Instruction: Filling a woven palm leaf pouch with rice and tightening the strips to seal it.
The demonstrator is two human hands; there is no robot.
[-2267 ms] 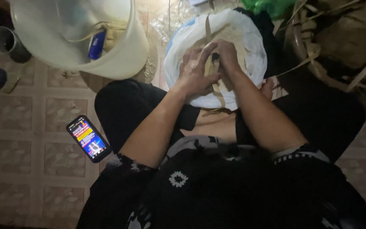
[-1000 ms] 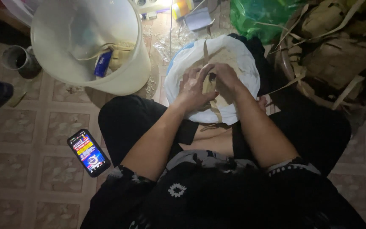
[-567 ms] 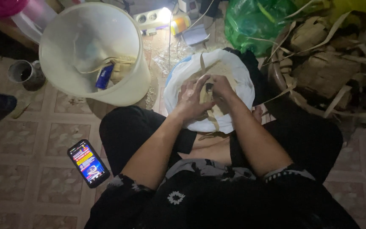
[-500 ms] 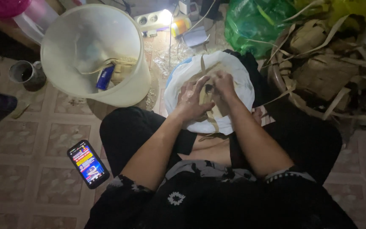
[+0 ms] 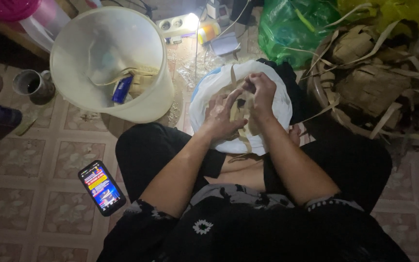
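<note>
So my right hand (image 5: 263, 92) has crept up off the pile and now pinches a tan strip (image 5: 242, 112) at its top end, left hand (image 5: 221, 116) spread flat on the strips over the white bag (image 5: 272, 131) in my lap, so I'm mid-fold, not done.

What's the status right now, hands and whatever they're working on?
Left hand spread on tan leaf strips over white bag. Right hand pinching strip top. Bucket and phone off to the left, nothing blocking.
</note>
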